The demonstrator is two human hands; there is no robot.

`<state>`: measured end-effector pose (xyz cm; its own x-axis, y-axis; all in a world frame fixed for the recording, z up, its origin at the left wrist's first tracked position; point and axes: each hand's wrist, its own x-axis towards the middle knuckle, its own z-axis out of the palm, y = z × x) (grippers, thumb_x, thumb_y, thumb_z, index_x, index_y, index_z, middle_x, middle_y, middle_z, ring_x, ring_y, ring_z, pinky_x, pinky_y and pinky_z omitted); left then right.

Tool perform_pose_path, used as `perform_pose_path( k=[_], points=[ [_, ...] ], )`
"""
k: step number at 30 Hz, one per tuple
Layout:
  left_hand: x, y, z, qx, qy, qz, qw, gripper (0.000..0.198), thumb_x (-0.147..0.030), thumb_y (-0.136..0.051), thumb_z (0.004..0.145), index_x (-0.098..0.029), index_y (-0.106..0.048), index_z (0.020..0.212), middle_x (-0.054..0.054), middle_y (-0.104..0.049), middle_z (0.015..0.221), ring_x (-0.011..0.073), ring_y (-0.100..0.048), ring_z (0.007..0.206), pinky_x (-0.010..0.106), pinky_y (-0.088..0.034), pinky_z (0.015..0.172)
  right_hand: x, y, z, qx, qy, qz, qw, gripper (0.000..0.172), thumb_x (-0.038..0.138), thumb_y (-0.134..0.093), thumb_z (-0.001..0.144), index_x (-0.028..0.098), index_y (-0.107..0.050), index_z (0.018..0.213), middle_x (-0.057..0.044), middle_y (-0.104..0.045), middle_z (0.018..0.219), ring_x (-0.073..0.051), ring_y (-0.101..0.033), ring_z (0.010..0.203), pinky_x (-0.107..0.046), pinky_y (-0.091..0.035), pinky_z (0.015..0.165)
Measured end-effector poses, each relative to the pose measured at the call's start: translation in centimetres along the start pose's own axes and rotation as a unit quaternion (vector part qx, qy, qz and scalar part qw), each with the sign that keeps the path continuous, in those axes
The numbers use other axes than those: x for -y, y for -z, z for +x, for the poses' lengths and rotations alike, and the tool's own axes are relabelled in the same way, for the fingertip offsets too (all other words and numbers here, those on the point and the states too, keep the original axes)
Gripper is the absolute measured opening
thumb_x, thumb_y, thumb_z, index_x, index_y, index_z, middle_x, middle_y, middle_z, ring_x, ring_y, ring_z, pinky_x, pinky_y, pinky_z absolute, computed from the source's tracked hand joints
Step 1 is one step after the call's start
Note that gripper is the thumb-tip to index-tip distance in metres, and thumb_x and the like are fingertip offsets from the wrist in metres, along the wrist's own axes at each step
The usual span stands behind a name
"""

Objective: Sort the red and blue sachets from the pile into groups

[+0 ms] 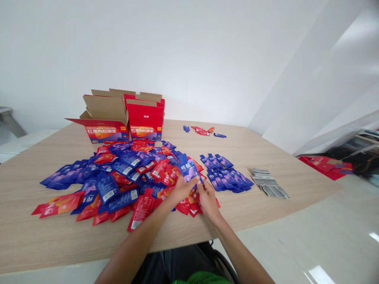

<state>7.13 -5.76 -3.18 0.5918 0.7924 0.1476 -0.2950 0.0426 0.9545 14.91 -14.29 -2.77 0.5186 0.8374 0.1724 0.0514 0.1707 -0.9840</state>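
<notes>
Both hands hold a blue drink pouch (187,167) with white lettering, raised over the near right side of a heap. My left hand (184,187) grips its lower left part, and my right hand (206,197) pinches its lower right edge. Whether more pouches lie behind it is hidden. Red and blue pouches (127,159) lie mixed in the heap to the left and under my hands. Just right of my hands, blue pouches (227,178) lie in overlapping rows, with several more blue pouches (213,160) behind them.
Open red cardboard boxes (145,118) stand behind the heap. A striped grey stack (269,182) lies on the wooden table (296,173) at right. Several red pouches (202,131) sit near the back edge. A red box (325,165) with pouches is beyond the table's right edge.
</notes>
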Motion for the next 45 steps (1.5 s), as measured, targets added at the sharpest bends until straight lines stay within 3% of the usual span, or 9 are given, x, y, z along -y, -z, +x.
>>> perform_pose_path(
  k=[4,16,21,26,30,32,36,39,45],
  points=[
    [0.2,0.2,-0.2,0.062,0.042,-0.001,0.997,0.052,-0.067,-0.067,0.077,-0.019,-0.052,0.063,-0.004,-0.052,0.044,0.0101,-0.049,0.035,0.022,-0.035,0.037,0.0,-0.1,-0.3,0.037,-0.028,0.043,0.998,0.053,0.072,-0.055,0.087,0.026,-0.045,0.063,0.003,-0.053,0.052,-0.014,-0.047,0.047,-0.028,-0.039,0.051],
    [0.8,-0.1,-0.5,0.085,0.029,0.038,0.995,0.060,-0.077,-0.066,0.072,-0.018,-0.053,0.068,-0.005,-0.051,0.045,0.0070,-0.042,0.033,0.020,-0.031,0.035,-0.6,2.7,0.2,-0.005,0.026,-0.079,0.996,0.046,0.066,-0.058,0.089,0.023,-0.052,0.071,0.004,-0.054,0.057,-0.013,-0.048,0.053,-0.026,-0.039,0.053],
    [0.8,0.1,-0.1,0.092,0.043,-0.111,0.989,0.066,-0.079,-0.058,0.078,-0.020,-0.054,0.106,-0.003,-0.063,0.065,0.0114,-0.054,0.037,0.021,-0.038,0.032,0.1,10.7,4.1,-0.053,0.023,-0.145,0.988,0.055,0.076,-0.055,0.084,0.024,-0.050,0.068,0.003,-0.055,0.057,-0.014,-0.049,0.054,-0.027,-0.041,0.053],
    [0.4,0.7,0.6,0.057,0.042,-0.211,0.975,0.061,-0.069,-0.068,0.077,-0.018,-0.055,0.107,-0.003,-0.063,0.071,0.0127,-0.055,0.041,0.024,-0.041,0.031,0.3,21.5,8.7,-0.070,-0.045,-0.262,0.962,0.055,0.072,-0.060,0.085,0.020,-0.055,0.070,0.005,-0.050,0.053,-0.012,-0.047,0.049,-0.025,-0.039,0.047],
    [0.6,0.9,0.7,0.076,0.042,-0.224,0.971,0.052,-0.061,-0.071,0.080,-0.017,-0.057,0.104,-0.003,-0.062,0.069,0.0128,-0.056,0.042,0.025,-0.043,0.033,-1.2,25.7,9.9,-0.066,-0.105,-0.377,0.918,0.032,0.042,-0.062,0.098,0.015,-0.064,0.114,-0.005,-0.068,0.106,-0.017,-0.067,0.086,-0.034,-0.058,0.075],
    [0.8,0.9,0.7,0.088,0.041,-0.225,0.970,0.048,-0.059,-0.071,0.081,-0.017,-0.057,0.101,-0.003,-0.061,0.069,0.0127,-0.056,0.042,0.025,-0.044,0.033,-2.0,26.7,10.1,-0.069,-0.114,-0.434,0.891,0.032,0.038,-0.064,0.098,0.016,-0.063,0.122,-0.007,-0.066,0.118,-0.021,-0.067,0.099,-0.041,-0.058,0.085],
    [1.2,1.1,0.7,0.101,0.030,-0.225,0.969,0.044,-0.056,-0.070,0.083,-0.017,-0.059,0.100,-0.002,-0.063,0.071,0.0128,-0.057,0.044,0.024,-0.044,0.035,-2.9,27.7,10.0,-0.101,-0.080,-0.537,0.834,0.030,0.040,-0.064,0.093,0.016,-0.070,0.110,-0.014,-0.072,0.101,-0.031,-0.068,0.101,-0.046,-0.054,0.089],
    [1.5,1.2,0.7,0.113,0.025,-0.216,0.969,0.042,-0.055,-0.069,0.084,-0.017,-0.060,0.101,-0.001,-0.063,0.073,0.0130,-0.059,0.045,0.024,-0.046,0.036,-3.4,27.6,10.1,-0.108,-0.029,-0.586,0.802,0.038,0.046,-0.056,0.094,0.017,-0.071,0.115,-0.020,-0.070,0.116,-0.038,-0.064,0.114,-0.052,-0.049,0.096],
    [1.7,1.3,0.7,0.141,0.027,-0.201,0.969,0.043,-0.056,-0.067,0.085,-0.016,-0.063,0.101,0.002,-0.063,0.074,0.0149,-0.062,0.056,0.024,-0.049,0.042,-6.2,25.2,9.5,-0.005,0.063,-0.616,0.785,0.054,0.047,-0.033,0.100,0.019,-0.060,0.138,-0.015,-0.059,0.144,-0.031,-0.050,0.138,-0.051,-0.040,0.113]
  ],
)
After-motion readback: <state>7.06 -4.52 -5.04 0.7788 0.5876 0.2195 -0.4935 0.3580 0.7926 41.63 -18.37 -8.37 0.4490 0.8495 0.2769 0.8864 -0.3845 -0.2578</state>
